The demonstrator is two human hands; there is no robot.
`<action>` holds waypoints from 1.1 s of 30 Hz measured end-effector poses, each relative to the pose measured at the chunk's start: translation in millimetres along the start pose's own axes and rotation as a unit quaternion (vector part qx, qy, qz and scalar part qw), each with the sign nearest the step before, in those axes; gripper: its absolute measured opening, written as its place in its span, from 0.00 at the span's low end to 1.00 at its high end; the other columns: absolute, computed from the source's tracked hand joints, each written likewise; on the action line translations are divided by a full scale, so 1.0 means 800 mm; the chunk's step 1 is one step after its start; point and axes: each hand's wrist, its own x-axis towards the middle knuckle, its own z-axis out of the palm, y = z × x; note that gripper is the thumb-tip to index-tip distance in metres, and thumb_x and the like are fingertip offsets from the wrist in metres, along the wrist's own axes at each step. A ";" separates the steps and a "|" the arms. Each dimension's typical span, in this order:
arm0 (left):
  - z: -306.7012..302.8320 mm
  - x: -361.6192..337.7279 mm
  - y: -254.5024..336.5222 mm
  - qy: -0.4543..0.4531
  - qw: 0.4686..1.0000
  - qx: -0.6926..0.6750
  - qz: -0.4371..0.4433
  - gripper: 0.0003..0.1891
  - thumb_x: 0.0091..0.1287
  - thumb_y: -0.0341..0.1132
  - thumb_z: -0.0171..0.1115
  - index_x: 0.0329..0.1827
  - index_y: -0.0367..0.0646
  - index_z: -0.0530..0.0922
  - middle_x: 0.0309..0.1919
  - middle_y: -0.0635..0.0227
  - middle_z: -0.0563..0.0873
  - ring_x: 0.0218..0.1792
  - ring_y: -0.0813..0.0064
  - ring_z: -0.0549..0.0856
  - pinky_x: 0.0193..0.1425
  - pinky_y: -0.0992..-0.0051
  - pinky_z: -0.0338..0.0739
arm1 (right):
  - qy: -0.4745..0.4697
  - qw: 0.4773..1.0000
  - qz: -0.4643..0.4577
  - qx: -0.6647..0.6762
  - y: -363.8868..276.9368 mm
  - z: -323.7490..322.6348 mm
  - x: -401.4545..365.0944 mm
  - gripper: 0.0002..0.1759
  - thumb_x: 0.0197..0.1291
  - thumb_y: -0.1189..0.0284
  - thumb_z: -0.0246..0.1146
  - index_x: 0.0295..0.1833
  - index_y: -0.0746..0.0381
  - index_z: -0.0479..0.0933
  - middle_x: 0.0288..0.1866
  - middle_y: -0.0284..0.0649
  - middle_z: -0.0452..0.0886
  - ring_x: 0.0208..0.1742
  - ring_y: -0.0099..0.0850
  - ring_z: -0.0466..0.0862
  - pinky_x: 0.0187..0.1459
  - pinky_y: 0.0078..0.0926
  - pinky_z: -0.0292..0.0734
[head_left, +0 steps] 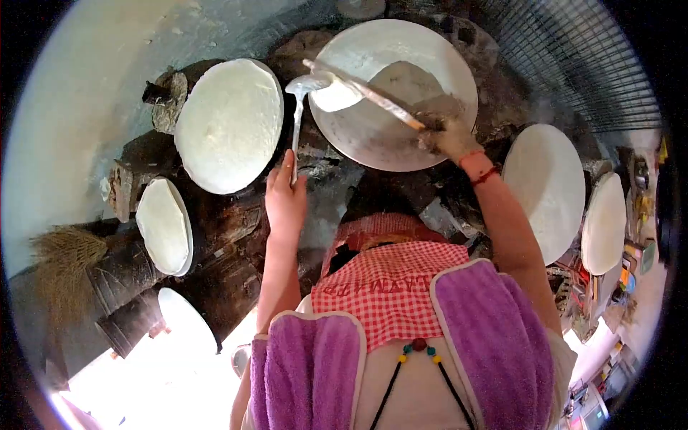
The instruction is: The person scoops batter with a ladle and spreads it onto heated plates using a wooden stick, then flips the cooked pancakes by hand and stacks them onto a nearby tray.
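Ladle point(307, 83) and wooden stick point(373, 96) are in our two hands, both close to the big round basin point(462, 68), which we take as our landmark. Our left hand point(284, 197), just outside the basin's lower left, is curled around the ladle's handle with a finger laid up along it, so that the handle stands nearly straight up in our view and the ladle's head comes to the basin's left rim. Our right hand point(448, 137), over the basin's lower right, is closed on the near end of the stick; its fingers look dark and we cannot tell them apart clearly. The stick slants up to the left across the basin, its pale-coated far end by the ladle's head, though we cannot tell whether the two touch. White batter point(337, 96) shows beside the ladle's head, beneath the stick. Left of the basin lies a large round griddle point(229, 127) with a pale, smooth surface; farther out and lower is a smaller round point(163, 228), with another pale disc point(185, 319) below that. Right of the basin are a tall pale oval plate point(546, 193) and a narrower-looking one point(604, 223) beyond it. A straw broom point(70, 251) is well off to the basin's lower left, and wire mesh point(580, 61) spreads to its upper right.
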 end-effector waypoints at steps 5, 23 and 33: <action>-0.009 -0.078 0.005 -0.009 1.000 -0.016 -0.016 0.28 0.61 0.28 0.61 0.67 0.46 0.70 0.39 0.53 0.78 0.37 0.54 0.79 0.40 0.62 0.76 | -0.034 0.993 0.008 0.112 0.034 0.016 -0.073 0.21 0.56 0.71 0.65 0.57 0.63 0.77 0.42 0.41 0.84 0.35 0.27 0.80 0.37 0.27 0.76; -0.111 -0.110 -0.043 -0.121 0.803 -0.578 -0.083 0.25 0.70 0.32 0.49 0.68 0.30 0.60 0.22 0.76 0.70 0.16 0.87 0.65 0.15 0.84 0.57 | 0.135 0.843 0.023 0.520 -0.020 0.256 -0.091 0.18 0.57 0.66 0.69 0.49 0.62 0.76 0.33 0.37 0.81 0.28 0.27 0.79 0.26 0.22 0.76; -0.152 -0.169 -0.193 0.062 0.736 -0.627 -0.246 0.17 0.75 0.35 0.45 0.63 0.40 0.67 0.19 0.79 0.62 0.13 0.88 0.57 0.12 0.84 0.52 | 0.100 0.767 0.092 0.627 -0.068 0.323 -0.094 0.14 0.60 0.58 0.64 0.41 0.57 0.75 0.19 0.35 0.75 0.10 0.26 0.68 0.10 0.24 0.60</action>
